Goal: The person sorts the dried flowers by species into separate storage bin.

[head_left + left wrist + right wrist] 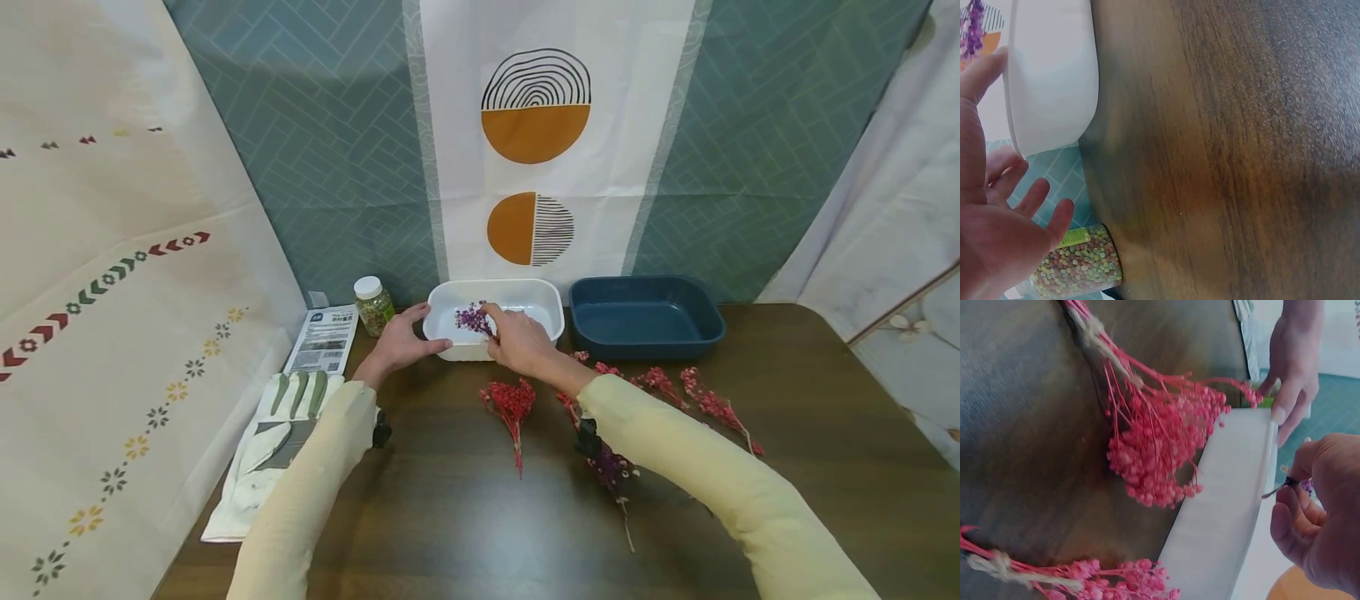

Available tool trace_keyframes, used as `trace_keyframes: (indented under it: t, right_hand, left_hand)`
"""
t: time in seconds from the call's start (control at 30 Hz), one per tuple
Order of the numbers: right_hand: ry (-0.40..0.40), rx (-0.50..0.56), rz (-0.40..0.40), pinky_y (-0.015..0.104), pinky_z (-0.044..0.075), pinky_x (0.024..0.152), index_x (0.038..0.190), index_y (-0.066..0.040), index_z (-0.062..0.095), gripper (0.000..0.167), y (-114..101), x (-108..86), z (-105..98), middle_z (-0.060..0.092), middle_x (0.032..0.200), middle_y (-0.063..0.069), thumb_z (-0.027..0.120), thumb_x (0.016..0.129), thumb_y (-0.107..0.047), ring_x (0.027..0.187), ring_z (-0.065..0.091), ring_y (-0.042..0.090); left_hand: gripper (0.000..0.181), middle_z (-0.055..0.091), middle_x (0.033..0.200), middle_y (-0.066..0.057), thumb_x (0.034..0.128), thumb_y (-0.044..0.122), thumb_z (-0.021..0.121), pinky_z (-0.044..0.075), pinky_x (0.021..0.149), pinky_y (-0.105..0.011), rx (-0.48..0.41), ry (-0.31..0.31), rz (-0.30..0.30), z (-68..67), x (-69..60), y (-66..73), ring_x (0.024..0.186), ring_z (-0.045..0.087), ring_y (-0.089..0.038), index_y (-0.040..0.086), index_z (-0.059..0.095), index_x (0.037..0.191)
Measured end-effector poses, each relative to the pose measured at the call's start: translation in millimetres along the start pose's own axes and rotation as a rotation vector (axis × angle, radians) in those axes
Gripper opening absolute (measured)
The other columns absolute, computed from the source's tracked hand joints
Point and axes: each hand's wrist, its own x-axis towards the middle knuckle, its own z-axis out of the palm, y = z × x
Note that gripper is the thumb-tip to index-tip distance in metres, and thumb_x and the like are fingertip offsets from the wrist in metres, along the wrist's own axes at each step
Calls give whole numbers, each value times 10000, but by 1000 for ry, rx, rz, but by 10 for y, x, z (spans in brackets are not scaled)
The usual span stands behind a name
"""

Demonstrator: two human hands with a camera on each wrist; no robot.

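In the middle of the frame, the right hand [521,340] pinches a small bunch of purple flowers [472,318] by the stems between thumb and fingers. The blossoms point left over the inside of the white dish [467,353]; whether they touch its bottom cannot be told. The right wrist view shows a dark tie round the stems at the fingertips, with a short stem end poking out. The left hand [401,340] is at the dish's left end, fingers loosely spread and the thumb touching the near rim.

Just beyond that hand, left of centre, a clear jar [374,310] with a white lid stands upright, full of small green and brown bits. A printed sheet [324,340] lies farther left, and below it white gloves [258,458] with green fingertips lie flat. Right of the white dish stands a blue dish [648,345].

On the counter [457,517], below the white dish, lies a red bunch [513,406], heads toward the dish and stems toward the bottom of the frame; twine [1091,331] binds it in the right wrist view. Pink sprays [716,406] lie at centre right, partly behind the right sleeve [675,442], and another purple sprig [611,468] lies lower down, its stem pointing to the bottom of the frame.
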Motion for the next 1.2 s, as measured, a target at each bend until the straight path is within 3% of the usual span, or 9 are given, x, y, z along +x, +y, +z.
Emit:
trace_keyframes:
  t: [0.5, 0.8, 0.97, 1.2]
  right_hand:
    - [-72, 7, 19, 374, 534, 701, 1446, -61, 466, 547, 181, 315, 82, 680, 924, 101, 645, 931, -112, 742, 610, 213]
    - [-175, -40, 58, 447, 479, 984, 1467, -52, 456, 552, 209, 447, 139, 633, 1288, 176, 634, 949, -119, 1110, 627, 314]
    - [-219, -34, 67, 444, 454, 1017, 1478, -61, 448, 550, 222, 480, 146, 621, 1315, 165, 631, 962, -115, 1134, 620, 306]
    - [-223, -29, 53, 433, 443, 1031, 1474, -54, 455, 538, 251, 500, 157, 609, 1334, 169, 625, 966, -107, 1156, 611, 297]
  left_hand:
    - [881, 389, 1551, -169, 824, 396, 804, 310, 1111, -546, -19, 17, 18, 16, -3, -8, 1406, 360, -372, -31, 420, 1492]
    - [883, 377, 1558, -166, 829, 398, 802, 308, 1115, -537, -11, 9, 9, 22, -16, 10, 1415, 348, -367, -30, 413, 1496]
    - [881, 371, 1561, -168, 832, 400, 798, 305, 1114, -545, -14, 10, 7, 17, -18, 19, 1418, 342, -371, -36, 413, 1494]
    - [880, 378, 1558, -165, 830, 404, 800, 307, 1116, -535, -3, 9, 6, 14, -5, 9, 1418, 347, -360, -32, 418, 1493]
